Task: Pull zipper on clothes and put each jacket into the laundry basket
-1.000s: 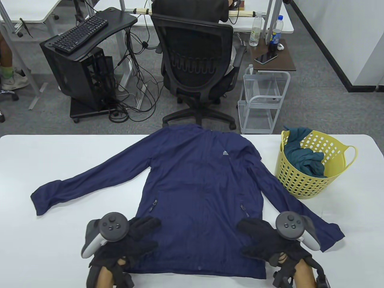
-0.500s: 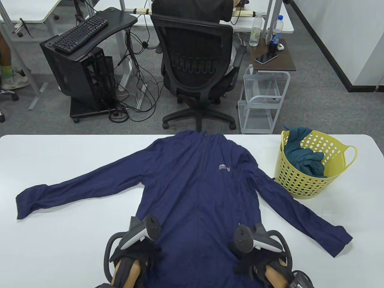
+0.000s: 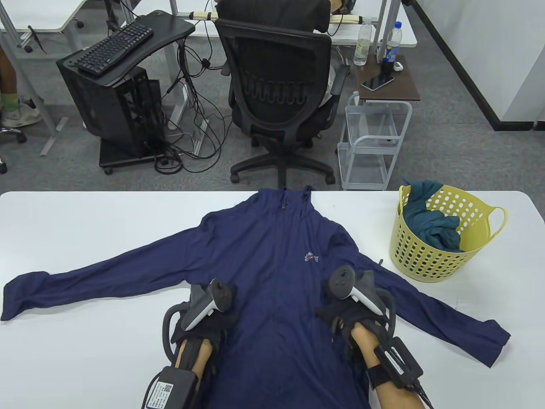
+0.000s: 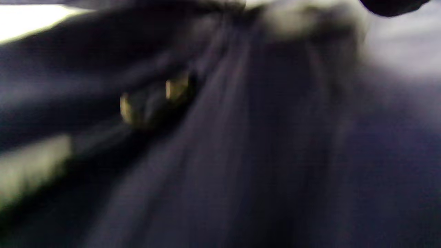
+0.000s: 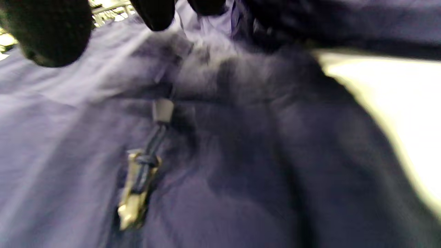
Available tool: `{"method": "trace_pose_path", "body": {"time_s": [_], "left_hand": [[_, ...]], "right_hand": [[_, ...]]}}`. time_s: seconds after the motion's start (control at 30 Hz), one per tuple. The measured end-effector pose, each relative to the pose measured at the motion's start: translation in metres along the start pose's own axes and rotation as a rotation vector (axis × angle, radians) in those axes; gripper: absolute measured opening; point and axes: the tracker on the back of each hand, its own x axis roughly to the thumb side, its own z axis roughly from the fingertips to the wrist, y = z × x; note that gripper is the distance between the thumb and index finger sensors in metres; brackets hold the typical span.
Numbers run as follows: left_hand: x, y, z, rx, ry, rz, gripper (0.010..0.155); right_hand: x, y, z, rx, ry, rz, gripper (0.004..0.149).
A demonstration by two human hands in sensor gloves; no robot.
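Here the navy jacket (image 3: 272,272) lies flat on the white table (image 3: 85,221), sleeves spread, its hem hanging over the near edge; probably it is placed so to bring the front zipper in reach. The left hand (image 3: 204,328) and right hand (image 3: 349,319) rest on its lower body, but whether the fingers pinch cloth I cannot tell. The yellow laundry basket (image 3: 438,260) stands at the far right with a teal garment (image 3: 430,226) inside. Beyond the table are an office chair (image 3: 276,93), a keyboard (image 3: 113,47) and bottles (image 3: 362,42).
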Motion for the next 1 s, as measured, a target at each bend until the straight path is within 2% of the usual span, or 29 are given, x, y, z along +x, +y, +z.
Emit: {"method": "trace_pose_path", "body": {"time_s": [0.07, 0.13, 0.2, 0.23, 0.3, 0.37, 0.43, 0.5, 0.53, 0.57, 0.63, 0.67, 0.73, 0.9, 1.0], "left_hand": [[0.001, -0.013, 0.001, -0.054, -0.003, -0.05, 0.068], [0.002, -0.015, 0.009, -0.029, 0.002, -0.114, 0.067], [0.003, -0.015, 0.02, -0.037, 0.002, -0.145, 0.069], [0.002, -0.015, 0.025, -0.064, 0.005, -0.167, 0.07], [-0.002, -0.013, 0.04, -0.131, 0.028, -0.232, 0.073], [-0.004, -0.007, 0.05, -0.158, 0.017, -0.238, 0.071], [-0.002, 0.007, 0.062, -0.159, 0.007, -0.188, 0.069], [0.004, 0.025, 0.062, -0.148, 0.014, -0.105, 0.07], [0.01, 0.034, 0.059, -0.116, 0.006, -0.044, 0.069], [0.019, 0.047, 0.053, -0.011, -0.006, 0.007, 0.069], [0.035, 0.063, 0.043, 0.114, -0.02, 0.028, 0.069], [0.048, 0.073, 0.035, 0.184, -0.029, 0.013, 0.068], [0.068, 0.086, 0.018, 0.26, -0.02, -0.05, 0.067], [0.111, 0.106, -0.04, 0.365, 0.051, -0.119, 0.065], [0.131, 0.108, -0.077, 0.319, 0.106, -0.151, 0.064]], "right_hand": [[0.0, 0.009, -0.015, 0.012, 0.003, 0.017, 0.087], [-0.003, 0.021, -0.029, 0.033, -0.029, 0.038, 0.089], [-0.007, 0.026, -0.032, 0.105, -0.032, 0.025, 0.088], [-0.008, 0.028, -0.029, 0.107, -0.043, 0.014, 0.088], [-0.008, 0.03, -0.011, 0.063, -0.091, 0.109, 0.086], [-0.008, 0.037, 0.01, 0.108, -0.126, 0.17, 0.086], [-0.009, 0.047, 0.035, 0.121, -0.147, 0.172, 0.087], [-0.01, 0.057, 0.057, 0.105, -0.181, 0.172, 0.088], [-0.011, 0.059, 0.063, 0.099, -0.187, 0.18, 0.087], [-0.01, 0.06, 0.069, 0.106, -0.188, 0.195, 0.088], [-0.009, 0.06, 0.072, 0.112, -0.174, 0.211, 0.087], [-0.008, 0.06, 0.072, 0.108, -0.172, 0.217, 0.087], [-0.008, 0.06, 0.073, 0.107, -0.17, 0.223, 0.087], [-0.007, 0.062, 0.073, 0.097, -0.174, 0.241, 0.086], [-0.005, 0.061, 0.074, 0.109, -0.162, 0.252, 0.086]]}}
